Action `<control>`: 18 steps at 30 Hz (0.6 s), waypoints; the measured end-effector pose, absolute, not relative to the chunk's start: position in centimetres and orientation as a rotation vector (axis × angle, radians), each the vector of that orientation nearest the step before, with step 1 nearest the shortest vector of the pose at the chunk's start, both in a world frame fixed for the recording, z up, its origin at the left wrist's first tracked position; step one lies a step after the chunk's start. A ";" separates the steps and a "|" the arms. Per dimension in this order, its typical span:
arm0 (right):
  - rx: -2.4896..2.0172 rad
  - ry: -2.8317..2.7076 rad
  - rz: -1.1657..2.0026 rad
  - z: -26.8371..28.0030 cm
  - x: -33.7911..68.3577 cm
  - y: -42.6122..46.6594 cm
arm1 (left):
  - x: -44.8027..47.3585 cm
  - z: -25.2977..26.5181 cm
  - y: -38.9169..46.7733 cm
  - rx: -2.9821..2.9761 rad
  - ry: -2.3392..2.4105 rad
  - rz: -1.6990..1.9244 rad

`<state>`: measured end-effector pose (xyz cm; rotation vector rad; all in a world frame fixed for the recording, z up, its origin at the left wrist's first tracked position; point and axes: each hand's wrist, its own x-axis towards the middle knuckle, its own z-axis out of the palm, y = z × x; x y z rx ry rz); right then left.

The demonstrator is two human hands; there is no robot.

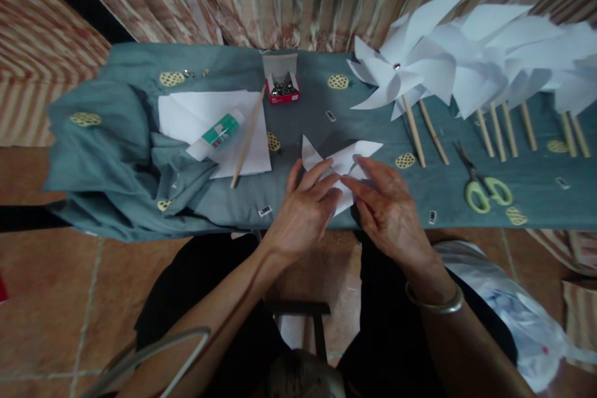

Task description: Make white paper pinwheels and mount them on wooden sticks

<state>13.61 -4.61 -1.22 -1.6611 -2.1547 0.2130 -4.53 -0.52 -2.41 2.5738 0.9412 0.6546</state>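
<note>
A folded white paper pinwheel (364,150) lies near the table's front edge, its pointed blades spread out. My left hand (303,208) is closed on its left side, fingertips pressing the folded paper close to the centre. From the other side my right hand (392,211) grips the pinwheel, with index finger and thumb at the middle folds. Fingers hide part of the centre. To the left, a wooden stick (249,140) and a glue stick (222,130) rest on white paper sheets (186,109). Behind stands an open red box of metal tacks (283,92).
Several finished pinwheels (420,65) on wooden sticks lie at the back right. Green-handled scissors (480,186) sit at the right. Bunched green tablecloth (102,155) covers the left end. A plastic bag (508,317) is on the floor, and a striped curtain (298,0) hangs behind.
</note>
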 end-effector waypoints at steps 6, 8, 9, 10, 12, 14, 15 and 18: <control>-1.719 -2.147 0.170 -1.3 13.2 -4.7 | -4.6 -2.4 -0.5 2.566 0.931 0.660; -1.718 -2.146 0.140 -1.3 13.0 -4.7 | -4.6 -2.3 -0.4 2.560 0.923 0.671; -1.718 -2.146 0.123 -1.4 12.8 -4.7 | -4.6 -2.3 -0.4 2.557 0.920 0.678; -1.720 -2.145 0.106 -1.4 12.7 -4.7 | -4.6 -2.2 -0.4 2.554 0.918 0.687; -1.729 -2.144 0.079 -1.4 12.4 -4.6 | -4.7 -2.1 -0.4 2.546 0.917 0.701; -1.737 -2.137 0.066 -1.4 12.2 -4.5 | -4.8 -2.0 -0.3 2.535 0.921 0.714; -1.739 -2.135 0.068 -1.4 12.1 -4.5 | -4.9 -2.0 -0.3 2.530 0.926 0.727; -1.730 -2.126 0.068 -1.5 11.9 -4.4 | -5.2 -2.0 -0.1 2.515 0.966 0.801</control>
